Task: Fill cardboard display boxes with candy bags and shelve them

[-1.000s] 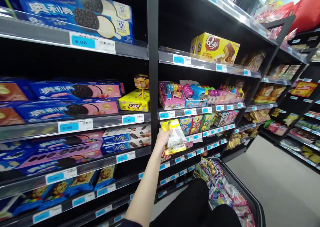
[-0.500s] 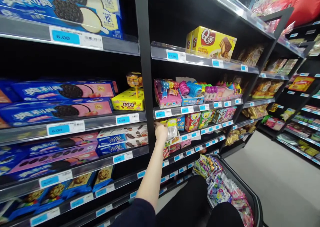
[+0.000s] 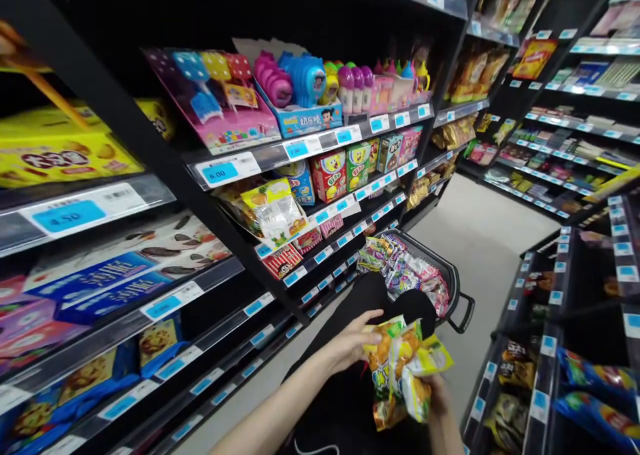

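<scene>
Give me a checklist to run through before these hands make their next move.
1. Left hand on the yellow packets: ok, it holds their left side.
2. Right hand grip: cannot tell, its fingers are mostly hidden behind the packets.
3. Packets neatly aligned: not ok, they splay in different directions.
4. Basket open on top: ok, bagged goods show inside, beyond the knees.
5. Spare depth in the basket: cannot tell, the bagged goods hide its bottom.

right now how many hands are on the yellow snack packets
2: the left hand at the left of the packets, the right hand at their right, partly hidden.
</scene>
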Demonstrator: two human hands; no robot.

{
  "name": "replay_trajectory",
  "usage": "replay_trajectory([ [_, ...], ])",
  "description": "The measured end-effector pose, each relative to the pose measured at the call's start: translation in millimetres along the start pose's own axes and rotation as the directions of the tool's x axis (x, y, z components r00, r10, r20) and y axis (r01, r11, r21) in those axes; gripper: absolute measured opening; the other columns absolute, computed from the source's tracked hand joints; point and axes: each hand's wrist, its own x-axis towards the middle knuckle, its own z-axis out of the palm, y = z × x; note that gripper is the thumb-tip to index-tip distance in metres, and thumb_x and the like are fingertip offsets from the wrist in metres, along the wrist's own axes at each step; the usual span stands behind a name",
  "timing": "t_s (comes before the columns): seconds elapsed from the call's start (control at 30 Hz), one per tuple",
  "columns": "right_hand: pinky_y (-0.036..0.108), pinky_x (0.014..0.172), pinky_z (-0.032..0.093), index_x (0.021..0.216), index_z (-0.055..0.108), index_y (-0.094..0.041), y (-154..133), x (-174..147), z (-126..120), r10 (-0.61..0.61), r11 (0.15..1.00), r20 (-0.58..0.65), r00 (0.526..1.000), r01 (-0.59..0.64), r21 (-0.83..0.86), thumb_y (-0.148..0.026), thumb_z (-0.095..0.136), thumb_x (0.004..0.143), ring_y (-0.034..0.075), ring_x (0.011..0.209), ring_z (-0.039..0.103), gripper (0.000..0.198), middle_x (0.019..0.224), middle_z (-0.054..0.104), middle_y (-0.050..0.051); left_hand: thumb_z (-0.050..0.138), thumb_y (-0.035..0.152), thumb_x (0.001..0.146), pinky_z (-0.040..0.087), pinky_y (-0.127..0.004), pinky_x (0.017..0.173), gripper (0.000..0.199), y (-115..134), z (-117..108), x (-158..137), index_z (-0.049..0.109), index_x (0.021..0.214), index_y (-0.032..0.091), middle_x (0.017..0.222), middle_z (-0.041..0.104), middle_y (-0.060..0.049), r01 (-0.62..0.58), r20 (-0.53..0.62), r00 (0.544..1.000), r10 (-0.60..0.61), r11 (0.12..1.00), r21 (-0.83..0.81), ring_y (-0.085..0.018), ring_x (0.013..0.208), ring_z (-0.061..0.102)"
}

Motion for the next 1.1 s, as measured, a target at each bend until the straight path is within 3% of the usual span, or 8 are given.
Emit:
replay_trajectory([
  [0.13, 0.043, 0.073, 0.056, 0.102, 0.066, -0.020, 34.2, -7.4, -4.6, 0.191, 0.969, 0.008, 0.982, -0.190, 0.159, -0.066, 0.061, 0.074, 0.029, 0.084, 0.070, 0.054, 0.087, 0.072, 0.009, 0.084, 0.032, 0.054, 0.050, -0.022, 0.056, 0.075, -10.1, -10.4, 9.8, 0.057, 0.122, 0.017, 0.103, 0.069, -0.010, 0.007, -0.004, 1.000, -0.007, 1.000, -0.020, -0.021, 0.080, 0.067],
  [0.23, 0.045, 0.079, 0.055, 0.102, 0.065, -0.017, 48.2, -7.7, -8.8, 0.283, 0.943, -0.030, 0.959, -0.272, 0.190, -0.052, 0.070, 0.069, 0.032, 0.090, 0.070, 0.049, 0.093, 0.073, 0.011, 0.080, 0.033, 0.059, 0.052, -0.026, 0.063, 0.085, -14.2, -11.3, 17.1, 0.045, 0.136, 0.023, 0.113, 0.067, -0.010, -0.013, -0.025, 1.000, 0.014, 1.000, 0.025, -0.022, 0.086, 0.067],
  [0.33, 0.047, 0.080, 0.054, 0.101, 0.065, -0.015, 60.7, -13.6, -18.8, 0.344, 0.933, -0.115, 0.932, -0.324, 0.158, -0.035, 0.081, 0.056, 0.033, 0.087, 0.070, 0.052, 0.094, 0.074, 0.012, 0.082, 0.027, 0.055, 0.051, -0.031, 0.078, 0.073, -28.8, -3.4, 40.2, 0.060, 0.124, 0.016, 0.105, 0.071, -0.009, 0.008, -0.015, 1.000, -0.006, 0.987, 0.160, -0.025, 0.093, 0.065],
  [0.5, 0.040, 0.089, 0.049, 0.095, 0.066, -0.019, 84.2, -29.6, -49.7, 0.334, 0.942, -0.399, 0.854, -0.321, 0.102, -0.019, 0.081, 0.041, 0.031, 0.099, 0.065, 0.055, 0.099, 0.073, 0.007, 0.080, 0.023, 0.052, 0.050, -0.033, 0.080, 0.048, -49.4, -0.3, 94.9, 0.075, 0.099, 0.017, 0.087, 0.075, -0.001, 0.114, 0.139, 0.972, -0.189, 0.899, 0.423, -0.027, 0.089, 0.066],
  [0.67, 0.034, 0.070, 0.049, 0.074, 0.065, -0.018, 88.6, -40.4, -80.7, 0.339, 0.936, -0.573, 0.746, -0.331, 0.123, -0.024, 0.078, 0.046, 0.025, 0.070, 0.063, 0.031, 0.069, 0.069, 0.002, 0.081, 0.030, 0.050, 0.050, -0.028, 0.063, 0.039, -31.0, -21.1, 134.7, 0.078, 0.087, 0.018, 0.072, 0.075, 0.000, 0.134, 0.260, 0.894, -0.366, 0.771, 0.623, -0.024, 0.071, 0.068],
  [0.87, 0.028, 0.061, 0.045, 0.081, 0.060, -0.021, 60.5, -21.1, -83.5, 0.325, 0.935, -0.511, 0.796, -0.188, 0.302, -0.024, 0.074, 0.054, 0.018, 0.063, 0.058, 0.031, 0.068, 0.062, -0.003, 0.083, 0.027, 0.046, 0.048, -0.032, 0.081, 0.043, -0.6, -18.9, 157.2, 0.078, 0.088, 0.020, 0.087, 0.077, -0.002, 0.030, 0.252, 0.912, -0.323, 0.667, 0.744, -0.028, 0.089, 0.066],
  [1.0, 0.030, 0.065, 0.046, 0.082, 0.053, -0.026, 35.5, 4.9, -68.0, 0.271, 0.900, -0.470, 0.840, -0.048, 0.434, -0.032, 0.070, 0.062, 0.017, 0.067, 0.056, 0.026, 0.073, 0.055, -0.004, 0.079, 0.033, 0.061, 0.031, -0.042, 0.106, 0.059, 5.7, 7.3, 144.1, 0.066, 0.117, 0.021, 0.135, 0.057, -0.010, -0.010, 0.207, 0.964, -0.167, 0.755, 0.655, -0.034, 0.130, 0.038],
  [1.1, 0.032, 0.071, 0.047, 0.071, 0.048, -0.027, 16.6, 27.0, -55.6, 0.162, 0.887, -0.421, 0.892, 0.055, 0.458, -0.048, 0.073, 0.061, 0.018, 0.071, 0.052, 0.034, 0.069, 0.046, -0.004, 0.048, 0.050, 0.088, 0.037, -0.048, 0.100, 0.054, 7.8, 25.1, 121.9, 0.050, 0.134, 0.021, 0.134, 0.055, -0.014, 0.058, 0.197, 0.964, -0.176, 0.869, 0.491, -0.032, 0.126, 0.045],
])
